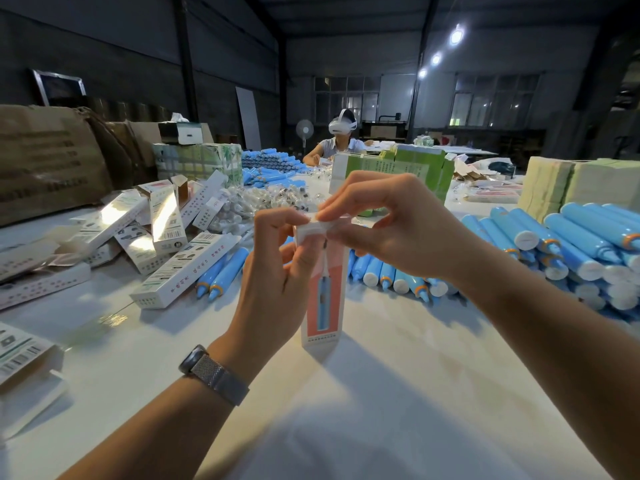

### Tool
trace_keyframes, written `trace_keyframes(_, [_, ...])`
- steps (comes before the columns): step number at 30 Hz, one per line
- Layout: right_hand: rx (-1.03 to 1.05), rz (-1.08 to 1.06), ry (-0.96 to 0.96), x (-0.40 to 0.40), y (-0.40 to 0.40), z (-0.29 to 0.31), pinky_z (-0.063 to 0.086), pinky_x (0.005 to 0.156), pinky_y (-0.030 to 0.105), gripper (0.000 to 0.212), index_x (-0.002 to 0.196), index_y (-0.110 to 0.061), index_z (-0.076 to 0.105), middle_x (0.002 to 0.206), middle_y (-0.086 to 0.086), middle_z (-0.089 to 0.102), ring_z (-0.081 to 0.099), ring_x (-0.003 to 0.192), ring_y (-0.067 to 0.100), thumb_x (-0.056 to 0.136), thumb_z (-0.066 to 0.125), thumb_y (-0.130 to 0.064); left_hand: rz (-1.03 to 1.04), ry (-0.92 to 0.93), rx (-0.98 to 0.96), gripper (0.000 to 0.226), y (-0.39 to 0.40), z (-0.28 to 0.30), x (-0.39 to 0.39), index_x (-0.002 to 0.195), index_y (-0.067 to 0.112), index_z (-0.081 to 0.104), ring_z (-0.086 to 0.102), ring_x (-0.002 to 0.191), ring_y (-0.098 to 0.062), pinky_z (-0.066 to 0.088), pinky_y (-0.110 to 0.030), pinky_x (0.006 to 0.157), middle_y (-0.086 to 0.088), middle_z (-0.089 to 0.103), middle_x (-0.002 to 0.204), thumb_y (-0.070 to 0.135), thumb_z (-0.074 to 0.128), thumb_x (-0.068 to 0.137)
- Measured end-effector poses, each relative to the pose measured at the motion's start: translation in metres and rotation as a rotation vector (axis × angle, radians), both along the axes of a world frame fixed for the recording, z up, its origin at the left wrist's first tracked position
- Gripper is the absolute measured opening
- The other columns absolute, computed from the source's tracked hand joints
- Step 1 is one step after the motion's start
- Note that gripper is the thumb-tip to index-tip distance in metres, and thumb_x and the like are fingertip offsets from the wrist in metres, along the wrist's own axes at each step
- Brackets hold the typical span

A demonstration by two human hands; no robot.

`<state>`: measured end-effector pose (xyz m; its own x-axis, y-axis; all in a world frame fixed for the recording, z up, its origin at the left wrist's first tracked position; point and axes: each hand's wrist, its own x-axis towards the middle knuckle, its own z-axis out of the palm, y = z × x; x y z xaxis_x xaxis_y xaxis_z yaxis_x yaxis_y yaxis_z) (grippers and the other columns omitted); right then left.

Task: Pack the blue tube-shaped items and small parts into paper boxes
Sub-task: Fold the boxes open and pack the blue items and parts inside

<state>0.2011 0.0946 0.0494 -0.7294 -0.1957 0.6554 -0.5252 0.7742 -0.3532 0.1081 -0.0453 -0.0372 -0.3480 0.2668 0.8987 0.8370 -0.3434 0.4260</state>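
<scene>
A tall, narrow white paper box (323, 292) with a salmon-pink front panel stands upright on the white table (398, 393), its bottom end resting on the surface. The panel carries a picture of a slim blue tube; a line of small print below the picture is too fine to read. The left hand (277, 271), a mesh-band watch (213, 374) on its wrist, curls around the box's upper part, thumb and fingers pinching the white top flap. The right hand (391, 220) reaches in from the other side, and its fingertips pinch that same flap at the box's top edge.

To the left lies a loose heap of white paper boxes (156, 233) printed with barcodes, small icons and red characters that cannot be made out. Two blue plastic tubes with orange collars (221, 271) lie just beside that heap. A larger stack of blue tubes with white caps (571, 244) fills the right side of the table, and a row of the same tubes (388, 271) lies behind the held box. Small parts in clear wrappers (273, 199) are piled further back, near green-printed cartons (408, 168) whose text is illegible. At the far end sits another person wearing a white headset (341, 126).
</scene>
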Motion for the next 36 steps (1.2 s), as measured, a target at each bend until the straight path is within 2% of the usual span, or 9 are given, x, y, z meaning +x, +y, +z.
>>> trace_keyframes(3, [0.031, 0.007, 0.02, 0.0, 0.0, 0.0, 0.054, 0.071, 0.023, 0.011, 0.096, -0.01, 0.076, 0.095, 0.013, 0.068, 0.067, 0.089, 0.026, 0.085, 0.074, -0.012, 0.019, 0.018, -0.003, 0.011, -0.001, 0.001, 0.001, 0.103, 0.038, 0.035, 0.063, 0.068, -0.011, 0.055, -0.036, 0.055, 0.02, 0.056, 0.088, 0.045, 0.042, 0.1])
trace_keyframes(5, [0.022, 0.019, 0.017, 0.0, 0.001, -0.001, 0.051, 0.069, 0.018, 0.011, 0.096, -0.01, 0.076, 0.095, 0.013, 0.068, 0.066, 0.089, 0.026, 0.085, 0.074, -0.01, 0.039, 0.01, 0.0, 0.01, -0.002, 0.0, 0.001, 0.102, 0.04, 0.035, 0.061, 0.067, -0.017, 0.053, -0.042, 0.055, 0.012, 0.055, 0.088, 0.043, 0.044, 0.102])
trace_keyframes(9, [0.014, 0.018, 0.041, -0.002, 0.0, -0.005, 0.048, 0.069, 0.013, 0.012, 0.097, -0.013, 0.076, 0.094, 0.009, 0.068, 0.066, 0.087, 0.023, 0.085, 0.073, -0.014, 0.061, -0.004, 0.03, 0.009, -0.001, -0.001, 0.001, 0.1, 0.038, 0.038, 0.058, 0.066, -0.017, 0.049, -0.037, 0.054, 0.012, 0.053, 0.084, 0.033, 0.045, 0.1])
trace_keyframes(12, [-0.058, 0.007, 0.091, -0.006, -0.002, -0.011, 0.046, 0.067, 0.007, 0.017, 0.1, -0.017, 0.071, 0.091, -0.007, 0.067, 0.066, 0.084, 0.008, 0.084, 0.075, -0.015, 0.057, -0.027, 0.048, 0.012, -0.001, -0.003, -0.002, 0.099, 0.044, 0.041, 0.057, 0.066, -0.004, 0.047, -0.023, 0.054, 0.02, 0.054, 0.084, 0.033, 0.046, 0.1])
trace_keyframes(14, [-0.15, 0.034, 0.08, -0.008, -0.002, -0.015, 0.047, 0.064, 0.007, 0.023, 0.097, -0.024, 0.065, 0.095, -0.006, 0.07, 0.067, 0.083, 0.004, 0.082, 0.077, -0.012, 0.061, -0.041, 0.041, 0.017, -0.001, -0.003, -0.003, 0.099, 0.051, 0.041, 0.056, 0.065, -0.004, 0.047, -0.024, 0.055, 0.021, 0.055, 0.084, 0.036, 0.046, 0.1])
trace_keyframes(17, [-0.255, 0.039, 0.087, -0.011, 0.0, -0.022, 0.055, 0.063, 0.019, 0.023, 0.088, -0.028, 0.063, 0.102, -0.004, 0.072, 0.071, 0.085, 0.014, 0.081, 0.079, -0.013, 0.076, -0.033, 0.035, 0.007, -0.001, -0.003, -0.004, 0.102, 0.039, 0.039, 0.056, 0.065, -0.007, 0.048, -0.037, 0.053, 0.021, 0.056, 0.085, 0.035, 0.044, 0.101])
trace_keyframes(21, [-0.283, 0.002, 0.154, -0.015, 0.0, -0.032, 0.058, 0.061, 0.044, 0.009, 0.085, -0.016, 0.069, 0.103, 0.0, 0.073, 0.071, 0.088, 0.016, 0.081, 0.077, -0.015, 0.068, -0.03, 0.028, 0.006, 0.0, -0.003, -0.004, 0.104, 0.037, 0.037, 0.059, 0.066, -0.009, 0.051, -0.041, 0.052, 0.019, 0.054, 0.085, 0.037, 0.043, 0.102])
trace_keyframes(28, [-0.221, -0.025, 0.183, -0.016, 0.004, -0.032, 0.054, 0.062, 0.023, 0.007, 0.086, -0.005, 0.071, 0.102, 0.002, 0.073, 0.071, 0.09, 0.013, 0.084, 0.076, -0.011, 0.063, -0.011, -0.014, 0.014, 0.0, -0.003, -0.003, 0.107, 0.037, 0.037, 0.06, 0.067, -0.016, 0.053, -0.047, 0.055, 0.009, 0.054, 0.088, 0.049, 0.04, 0.102])
trace_keyframes(36, [-0.137, -0.09, 0.304, -0.021, 0.001, -0.031, 0.04, 0.066, 0.004, 0.01, 0.082, 0.001, 0.073, 0.096, 0.008, 0.071, 0.068, 0.081, 0.016, 0.082, 0.077, -0.008, 0.182, -0.021, -0.019, 0.009, 0.001, -0.005, -0.01, 0.106, 0.033, 0.045, 0.056, 0.064, -0.02, 0.048, -0.052, 0.051, 0.013, 0.055, 0.085, 0.039, 0.041, 0.102])
